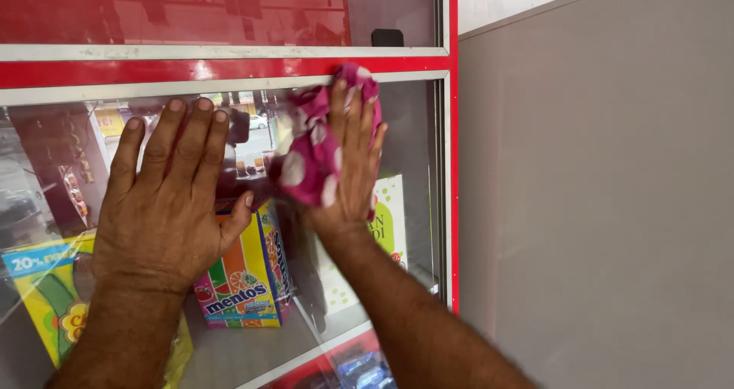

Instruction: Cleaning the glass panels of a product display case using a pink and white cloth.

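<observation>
My left hand lies flat with spread fingers against the glass pane of a red-framed display cabinet. My right hand presses a pink cloth with white dots against the same glass, near the pane's upper right corner. The cloth is bunched under the palm and sticks out to the left and above the fingers.
Behind the glass stand a colourful sweets box, a yellow-green packet at lower left and a white and green box. A plain grey wall panel fills the right side. The glass shows street reflections.
</observation>
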